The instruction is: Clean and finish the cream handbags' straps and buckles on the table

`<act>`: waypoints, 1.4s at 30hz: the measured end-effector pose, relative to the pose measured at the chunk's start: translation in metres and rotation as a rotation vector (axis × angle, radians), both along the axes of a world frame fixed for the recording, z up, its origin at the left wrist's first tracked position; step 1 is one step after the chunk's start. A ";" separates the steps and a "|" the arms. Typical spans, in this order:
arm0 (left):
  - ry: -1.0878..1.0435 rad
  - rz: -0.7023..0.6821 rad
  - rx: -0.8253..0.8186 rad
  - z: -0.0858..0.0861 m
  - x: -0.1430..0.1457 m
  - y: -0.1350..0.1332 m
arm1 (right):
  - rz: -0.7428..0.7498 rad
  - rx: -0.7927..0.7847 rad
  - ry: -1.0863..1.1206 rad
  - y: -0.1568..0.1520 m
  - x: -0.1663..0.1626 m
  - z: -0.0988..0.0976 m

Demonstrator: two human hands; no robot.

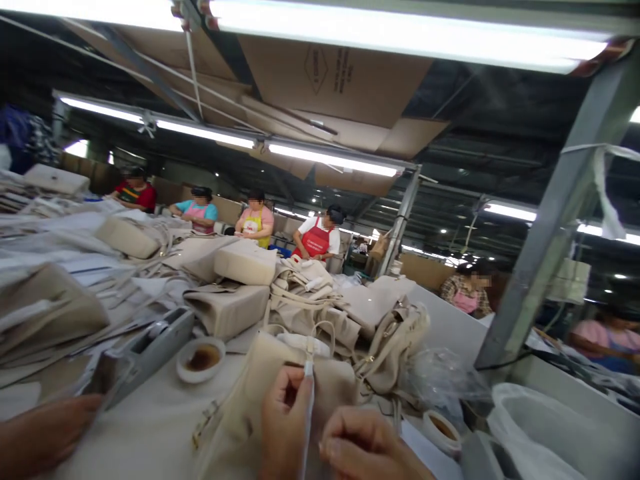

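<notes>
My left hand (284,417) is closed in a pinch on a thin white strip (309,373), which stands upright in front of a beige handbag (250,407) lying on the white table (150,427). My right hand (367,448) is curled shut just to the right, at the strip's lower end; what its fingers hold is hidden. Both hands are over the bag's near side. Another person's hand (43,437) rests on the table at the bottom left.
A grey tape dispenser (150,347) and a small white dish of brown liquid (201,359) sit to the left. A second dish (443,430), a crumpled clear plastic bag (445,387), a lined white bin (540,427) and a slanted metal post (550,240) are to the right. Beige bags (305,293) are piled behind; several workers stand beyond.
</notes>
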State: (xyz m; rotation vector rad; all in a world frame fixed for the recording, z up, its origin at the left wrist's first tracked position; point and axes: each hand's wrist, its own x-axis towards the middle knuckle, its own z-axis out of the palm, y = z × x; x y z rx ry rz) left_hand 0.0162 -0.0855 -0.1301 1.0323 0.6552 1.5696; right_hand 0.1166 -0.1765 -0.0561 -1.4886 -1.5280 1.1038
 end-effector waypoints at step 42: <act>-0.065 -0.426 -0.183 0.010 -0.033 0.011 | -0.341 0.303 0.126 0.075 -0.016 -0.030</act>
